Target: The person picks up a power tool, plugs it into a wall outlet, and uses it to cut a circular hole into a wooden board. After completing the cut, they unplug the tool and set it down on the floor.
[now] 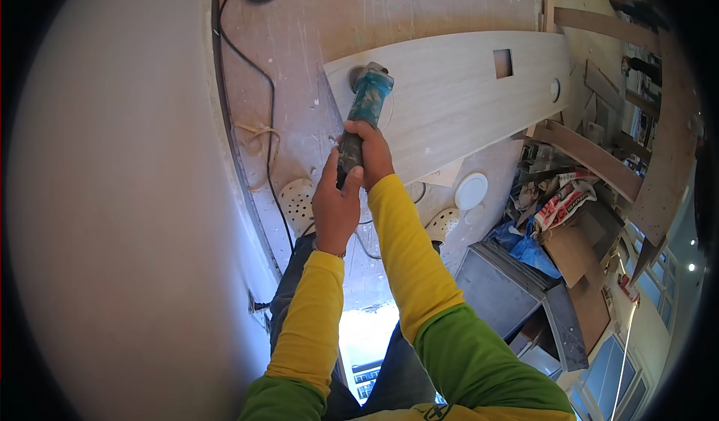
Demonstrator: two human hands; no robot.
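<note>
A teal and black angle grinder [369, 98] is held in both hands, its disc end over the left end of a pale board [449, 92]. My left hand [335, 208] is closed round the dark rear part of the grinder. Just ahead of it, to the right, my right hand [372, 151] grips the body near the teal section. The board has a square cutout and a smaller round one toward its right end.
A black cable [272, 121] runs along the floor by the white wall [127, 196]. A white round lid [471, 191] lies right of my feet. Cardboard [567, 255], a blue bag [533, 255] and wooden planks [592, 151] are piled at the right.
</note>
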